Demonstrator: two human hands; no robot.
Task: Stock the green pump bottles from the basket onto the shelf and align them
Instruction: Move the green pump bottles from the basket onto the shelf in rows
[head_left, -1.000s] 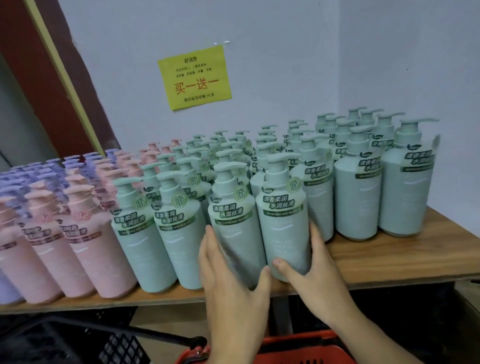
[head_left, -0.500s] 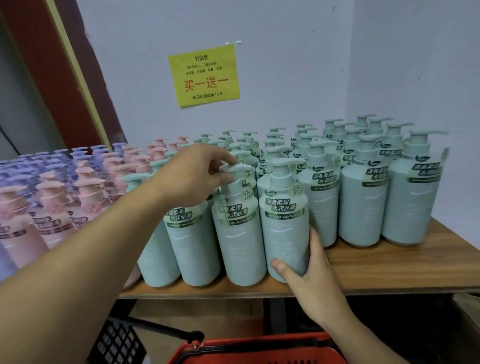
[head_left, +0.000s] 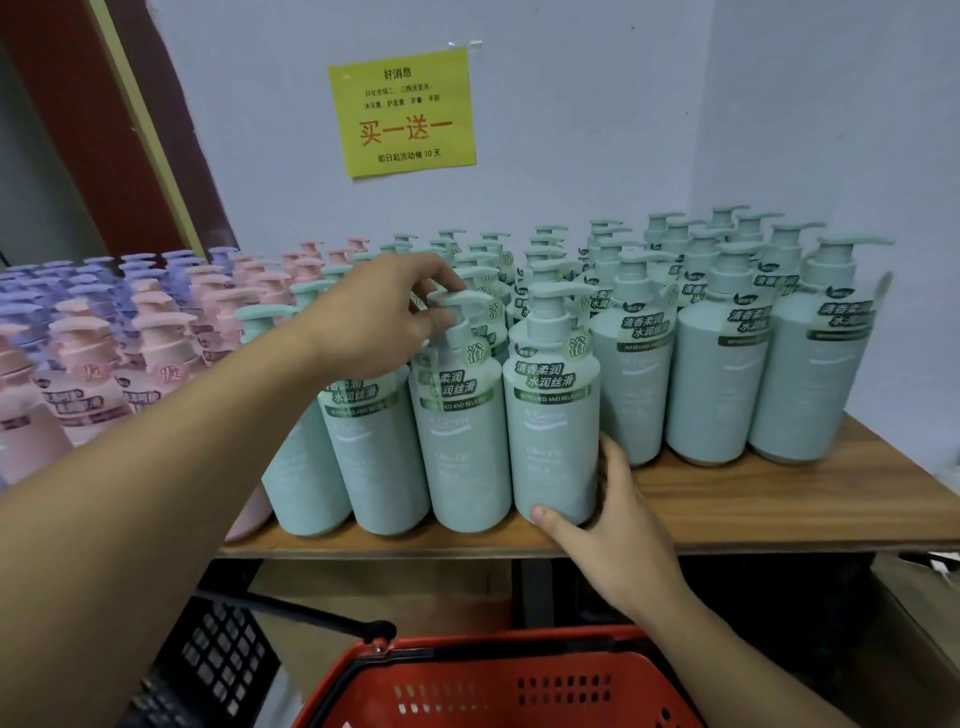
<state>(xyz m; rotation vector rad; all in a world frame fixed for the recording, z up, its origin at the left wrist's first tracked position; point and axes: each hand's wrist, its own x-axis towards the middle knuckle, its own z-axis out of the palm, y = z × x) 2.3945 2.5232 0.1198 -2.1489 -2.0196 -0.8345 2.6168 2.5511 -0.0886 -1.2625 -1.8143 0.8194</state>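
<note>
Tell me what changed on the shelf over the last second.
The left hand left the lower body of a front-row green bottle, rose, and now pinches that bottle's pump head. The right hand stayed gripping the base of the neighbouring bottle. The bottles on the shelf stayed put.

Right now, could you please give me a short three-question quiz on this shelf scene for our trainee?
1. True or false: the left hand pinches the pump head of a green bottle.
2. Which bottle does the right hand grip? A) a pink one B) the front green one at the shelf edge C) a purple one
3. Fill in: below the shelf edge sits a red ____.

Key: 1 true; 2 B; 3 basket.
</note>
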